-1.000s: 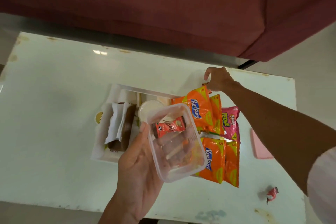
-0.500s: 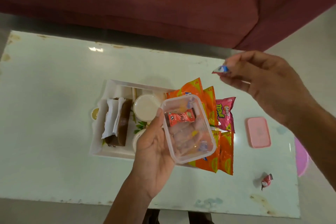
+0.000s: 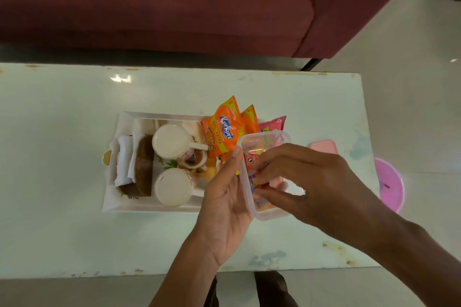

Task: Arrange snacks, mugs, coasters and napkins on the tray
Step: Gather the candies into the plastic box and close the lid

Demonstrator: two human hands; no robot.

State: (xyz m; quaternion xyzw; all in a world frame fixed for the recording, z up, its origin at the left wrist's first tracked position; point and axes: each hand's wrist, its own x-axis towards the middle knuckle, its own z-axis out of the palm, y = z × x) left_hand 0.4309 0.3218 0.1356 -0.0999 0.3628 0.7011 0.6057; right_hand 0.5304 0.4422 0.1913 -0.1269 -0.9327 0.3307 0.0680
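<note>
A white tray [image 3: 149, 208] on the pale table holds folded white napkins [image 3: 124, 159], brown woven coasters [image 3: 144, 164] standing on edge, and two white mugs [image 3: 171, 141] [image 3: 172, 187]. Orange snack packets [image 3: 223, 129] and a pink packet [image 3: 273, 123] lie across its right end. My left hand [image 3: 224, 197] holds a clear plastic container [image 3: 264, 136] of wrapped sweets just above that end. My right hand [image 3: 311, 182] reaches into the container, fingers and thumb pinching a small wrapped candy [image 3: 255, 179] among the sweets.
A pink lid [image 3: 323, 146] lies on the table right of the tray. A pink tub [image 3: 390, 182] stands on the floor past the table's right edge. A maroon sofa [image 3: 174, 2] runs along the far side.
My right hand came down from above the table's far right with the small candy and went into the container. The left hand kept the container over the tray's right end.
</note>
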